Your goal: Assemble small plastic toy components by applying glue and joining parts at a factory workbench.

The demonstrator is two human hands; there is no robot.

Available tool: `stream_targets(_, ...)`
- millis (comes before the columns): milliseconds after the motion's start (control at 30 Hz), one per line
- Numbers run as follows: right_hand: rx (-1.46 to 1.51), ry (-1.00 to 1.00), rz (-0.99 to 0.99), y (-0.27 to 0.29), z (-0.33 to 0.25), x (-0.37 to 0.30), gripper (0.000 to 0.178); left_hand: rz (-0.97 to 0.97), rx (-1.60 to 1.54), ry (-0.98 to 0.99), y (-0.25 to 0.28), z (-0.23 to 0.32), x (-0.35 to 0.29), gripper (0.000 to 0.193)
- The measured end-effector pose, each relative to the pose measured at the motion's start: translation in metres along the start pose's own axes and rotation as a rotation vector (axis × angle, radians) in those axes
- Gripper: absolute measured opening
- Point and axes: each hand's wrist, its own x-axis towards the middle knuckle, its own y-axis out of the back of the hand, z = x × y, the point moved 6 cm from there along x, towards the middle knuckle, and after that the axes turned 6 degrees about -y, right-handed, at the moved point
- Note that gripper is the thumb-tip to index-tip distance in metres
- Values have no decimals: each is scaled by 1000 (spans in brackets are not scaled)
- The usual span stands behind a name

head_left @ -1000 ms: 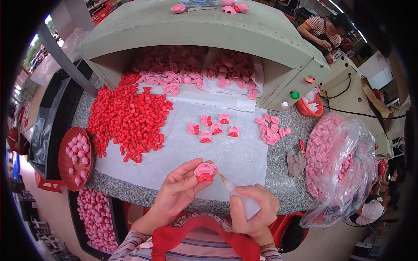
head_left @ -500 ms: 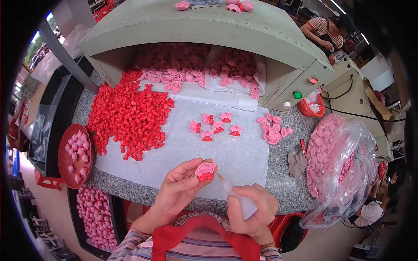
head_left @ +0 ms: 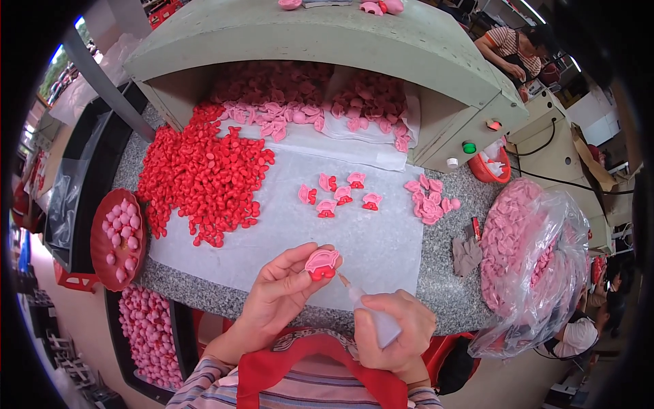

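1. Barely any movement since the earlier frame: both hands hold the same pose over the table's front edge.
2. Left hand pinches a small pink-and-red plastic piece between its fingertips, raised above the white paper sheet.
3. Right hand is wrapped around a translucent squeeze bottle, nozzle tip just beside the piece.
4. Loose red plastic pieces are piled far left.

You pinch a small pink-and-red moulded toy piece upright; the white squeeze bottle's nozzle points just beside it.
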Motion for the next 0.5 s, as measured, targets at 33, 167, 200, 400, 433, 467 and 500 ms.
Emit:
stream_targets(33, 4, 5, 5, 0, 0, 0, 27, 1, -1, 1, 0, 0, 0, 38)
stream_targets(167, -4, 5, 3, 0, 0, 0, 26, 13, 0, 10, -1, 0, 0, 38)
stream_targets(200, -6, 5, -2, 0, 0, 1, 26, 13, 0, 10, -1, 0, 1, 38)
stream_targets(400, -8, 4, -13, 2, 0, 0, 26, 4, -21, 21, -1, -2, 0, 38)
stream_targets(433, -8, 6, -13, 3, 0, 0, 26, 6, -21, 21, -2, -2, 0, 38)
stream_targets(467, -11, 5, -15, 1, 0, 0, 26, 9, -25, 25, -1, -2, 0, 38)
stream_targets(500, -3, 1, 3, 1, 1, 0, 26, 9, -29, 26, 0, -3, 1, 38)
